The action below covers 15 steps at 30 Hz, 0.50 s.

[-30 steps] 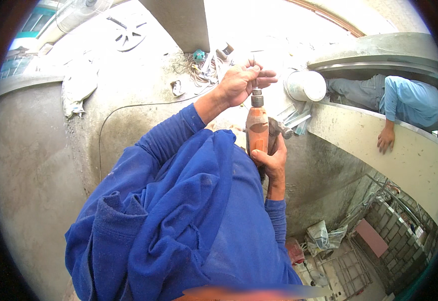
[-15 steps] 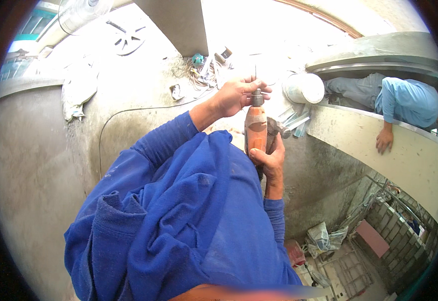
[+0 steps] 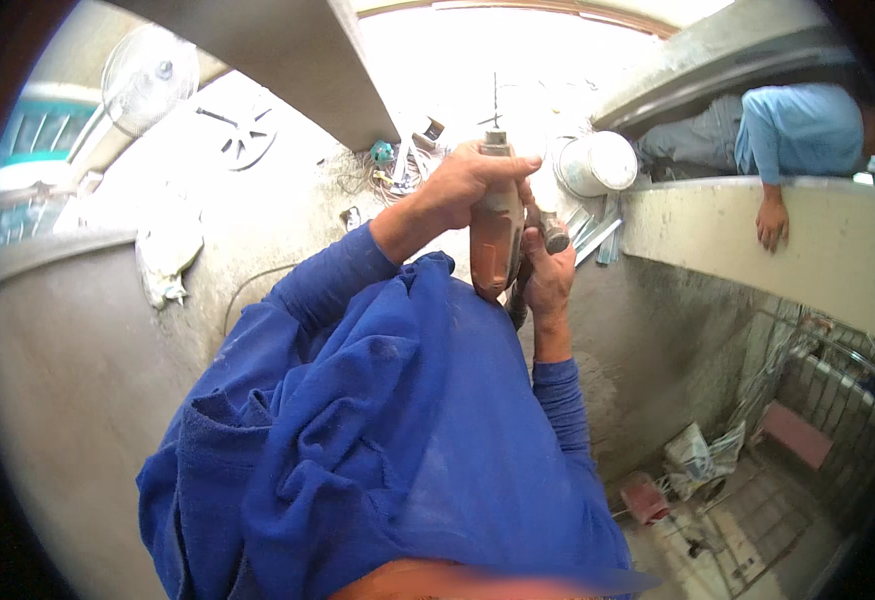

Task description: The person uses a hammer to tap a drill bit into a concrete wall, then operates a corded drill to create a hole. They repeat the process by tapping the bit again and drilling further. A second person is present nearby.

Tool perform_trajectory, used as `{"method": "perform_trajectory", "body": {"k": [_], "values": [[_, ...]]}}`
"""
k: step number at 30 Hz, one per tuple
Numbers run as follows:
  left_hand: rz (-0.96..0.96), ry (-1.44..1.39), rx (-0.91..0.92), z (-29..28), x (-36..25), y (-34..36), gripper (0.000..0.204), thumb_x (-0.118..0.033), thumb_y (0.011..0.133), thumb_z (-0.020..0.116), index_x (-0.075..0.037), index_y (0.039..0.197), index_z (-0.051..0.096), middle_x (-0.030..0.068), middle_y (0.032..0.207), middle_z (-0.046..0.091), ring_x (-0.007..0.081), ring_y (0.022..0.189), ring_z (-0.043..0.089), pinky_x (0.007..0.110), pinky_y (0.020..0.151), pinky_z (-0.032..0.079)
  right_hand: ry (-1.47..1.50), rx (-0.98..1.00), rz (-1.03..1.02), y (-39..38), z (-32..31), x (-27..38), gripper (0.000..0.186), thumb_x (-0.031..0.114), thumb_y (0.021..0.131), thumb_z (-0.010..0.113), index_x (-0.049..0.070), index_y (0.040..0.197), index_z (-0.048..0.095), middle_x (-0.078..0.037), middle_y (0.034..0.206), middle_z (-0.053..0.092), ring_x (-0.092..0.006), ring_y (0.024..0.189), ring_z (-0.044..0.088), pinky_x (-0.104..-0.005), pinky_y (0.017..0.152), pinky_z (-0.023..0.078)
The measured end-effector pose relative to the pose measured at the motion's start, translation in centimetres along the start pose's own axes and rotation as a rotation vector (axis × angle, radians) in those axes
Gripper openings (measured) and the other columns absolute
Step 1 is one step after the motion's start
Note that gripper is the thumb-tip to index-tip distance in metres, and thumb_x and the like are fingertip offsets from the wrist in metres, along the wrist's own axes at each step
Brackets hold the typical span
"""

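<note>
An orange power drill (image 3: 495, 245) is held upright in front of my chest, its long thin bit (image 3: 495, 100) pointing away from me. My left hand (image 3: 462, 188) is closed around the front of the drill body just behind the metal chuck (image 3: 495, 140), thumb lying across it. On the drill's right side, my right hand (image 3: 550, 280) grips its handle, which is mostly hidden behind the body and fingers. A dark round metal piece (image 3: 556, 237), like a hammer's face, sticks out by my right fingers; what it joins to is hidden.
A white bucket (image 3: 597, 165) stands ahead right, beside metal strips (image 3: 595, 235). Tangled cable (image 3: 387, 180) lies by the concrete pillar (image 3: 287, 60). A fan (image 3: 152, 80) is far left. A person in light blue (image 3: 802, 130) leans over a ledge (image 3: 707, 215); a lower level drops away right.
My left hand has shifted from beside the chuck back around the drill's front. The drill has rolled in my hands. The co-worker's hand still hangs over the ledge.
</note>
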<state>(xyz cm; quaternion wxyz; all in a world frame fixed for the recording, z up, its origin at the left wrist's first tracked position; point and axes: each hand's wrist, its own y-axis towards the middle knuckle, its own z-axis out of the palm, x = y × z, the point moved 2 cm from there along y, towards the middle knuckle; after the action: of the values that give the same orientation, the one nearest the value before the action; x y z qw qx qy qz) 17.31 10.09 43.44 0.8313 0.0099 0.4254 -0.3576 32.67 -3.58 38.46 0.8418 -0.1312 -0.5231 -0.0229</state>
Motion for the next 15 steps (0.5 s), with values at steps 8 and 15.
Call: {"method": "perform_trajectory", "body": {"k": [8, 15], "values": [[0.153, 0.166, 0.461, 0.8, -7.0, 1.1, 0.017, -0.022, 0.097, 0.073, -0.010, 0.091, 0.062, 0.0111, 0.087, 0.074, 0.0237, 0.089, 0.077, 0.055, 0.109, 0.056, -0.139, -0.005, -0.044, 1.0, 0.6, 5.8, 0.044, 0.012, 0.096, 0.085, 0.000, 0.128, 0.058, -0.015, 0.110, 0.077, -0.0180, 0.089, 0.076, -0.0322, 0.081, 0.066], [0.202, 0.309, 0.488, 3.1, -6.0, 1.6, 0.018, -0.016, 0.094, 0.076, -0.010, 0.081, 0.064, 0.0083, 0.077, 0.073, 0.0199, 0.076, 0.074, 0.049, 0.099, 0.058, -0.160, 0.134, 0.024, 0.3, 0.4, 7.3, 0.044, 0.009, 0.094, 0.086, 0.002, 0.129, 0.061, -0.012, 0.113, 0.078, -0.0133, 0.090, 0.075, -0.0280, 0.076, 0.062]]}}
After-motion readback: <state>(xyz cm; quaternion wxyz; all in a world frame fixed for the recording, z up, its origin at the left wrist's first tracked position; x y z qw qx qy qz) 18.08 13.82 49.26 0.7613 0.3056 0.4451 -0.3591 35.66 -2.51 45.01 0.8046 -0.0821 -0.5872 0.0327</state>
